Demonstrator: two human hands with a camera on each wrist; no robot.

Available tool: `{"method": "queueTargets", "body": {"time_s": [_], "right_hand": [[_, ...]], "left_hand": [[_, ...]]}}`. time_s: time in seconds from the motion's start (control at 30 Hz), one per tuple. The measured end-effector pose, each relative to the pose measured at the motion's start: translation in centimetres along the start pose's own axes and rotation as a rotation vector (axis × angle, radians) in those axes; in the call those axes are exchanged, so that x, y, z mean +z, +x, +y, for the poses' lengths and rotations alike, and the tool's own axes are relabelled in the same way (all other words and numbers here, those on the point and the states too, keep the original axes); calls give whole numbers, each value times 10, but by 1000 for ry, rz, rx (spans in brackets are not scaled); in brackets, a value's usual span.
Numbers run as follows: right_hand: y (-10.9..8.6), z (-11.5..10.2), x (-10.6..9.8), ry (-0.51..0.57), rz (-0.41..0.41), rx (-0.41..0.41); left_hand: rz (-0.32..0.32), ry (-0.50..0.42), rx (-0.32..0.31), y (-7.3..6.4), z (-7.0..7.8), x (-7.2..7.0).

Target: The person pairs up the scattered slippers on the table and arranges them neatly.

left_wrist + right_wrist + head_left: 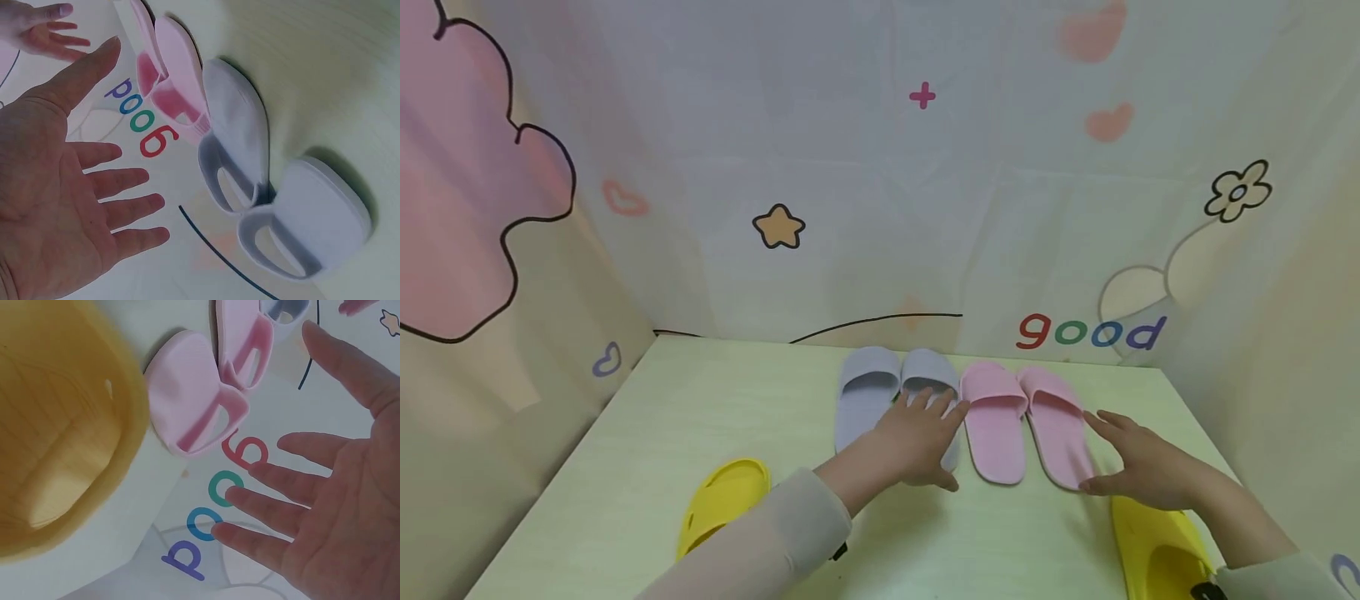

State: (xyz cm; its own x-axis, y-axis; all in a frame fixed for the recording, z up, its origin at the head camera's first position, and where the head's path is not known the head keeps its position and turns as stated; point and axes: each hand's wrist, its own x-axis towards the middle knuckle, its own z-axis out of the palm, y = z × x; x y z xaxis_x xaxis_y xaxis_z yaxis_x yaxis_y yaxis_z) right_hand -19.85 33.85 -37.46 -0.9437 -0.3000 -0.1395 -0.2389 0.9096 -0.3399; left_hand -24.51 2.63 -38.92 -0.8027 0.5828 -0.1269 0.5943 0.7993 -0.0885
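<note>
A pair of pale grey slippers, one at left (pixel 859 417) and one at right (pixel 929 365), stands side by side at the table's back edge. My left hand (pixel 917 437) hovers above the right grey slipper, partly covering it, fingers spread and holding nothing. To its right are two pink slippers, the left one (pixel 997 446) and the right one (pixel 1063 446), toes toward the wall. Beside the outer pink slipper is my right hand (pixel 1138 462), its fingers extended and palm bare in the right wrist view. Below it lies a yellow clog (pixel 1157 533), partly hidden by the wrist.
Another yellow clog (pixel 724 498) lies at the front left, partly behind the left sleeve (pixel 775 537). The pale table (pixel 625 492) meets a printed curtain (pixel 850 267) at the back, and more curtain hangs along both sides.
</note>
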Motion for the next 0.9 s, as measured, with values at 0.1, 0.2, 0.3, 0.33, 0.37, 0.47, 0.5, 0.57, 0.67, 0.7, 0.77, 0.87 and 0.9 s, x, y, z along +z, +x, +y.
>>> {"method": "queueTargets", "body": {"time_s": [0.1,0.2,0.3,0.33,0.37,0.47,0.5,0.57,0.67,0.7,0.77,0.87,0.9], "right_hand": [[-7,3,3,-1,22,2],[-13,7,6,0,28,9],[-19,11,8,2,28,18],[-21,13,9,1,28,18],[-23,14,9,1,23,25],[-29,20,12,0,5,52],[-31,23,13,1,3,57],[-36,29,14,8,-19,83],[-42,38,14,32,-54,114],[-44,41,13,43,-76,126],[-44,45,13,79,-139,175],[-42,49,14,111,-219,249],[-42,50,15,121,-241,272]], "left_hand": [[-10,-46,-4,-14,-11,1],[-10,-80,-5,-30,-23,1],[-5,-105,-12,-46,-36,2],[-6,-108,-18,-51,-41,3],[-10,-119,-26,-57,-46,4],[-16,-173,-48,-73,-62,11],[-19,-194,-59,-78,-68,15],[-20,-238,-84,-89,-79,22],[-18,-284,-134,-106,-95,32],[-19,-299,-151,-111,-99,35],[-27,-329,-183,-122,-107,39],[-43,-367,-214,-137,-118,40],[-47,-375,-221,-142,-122,40]]}}
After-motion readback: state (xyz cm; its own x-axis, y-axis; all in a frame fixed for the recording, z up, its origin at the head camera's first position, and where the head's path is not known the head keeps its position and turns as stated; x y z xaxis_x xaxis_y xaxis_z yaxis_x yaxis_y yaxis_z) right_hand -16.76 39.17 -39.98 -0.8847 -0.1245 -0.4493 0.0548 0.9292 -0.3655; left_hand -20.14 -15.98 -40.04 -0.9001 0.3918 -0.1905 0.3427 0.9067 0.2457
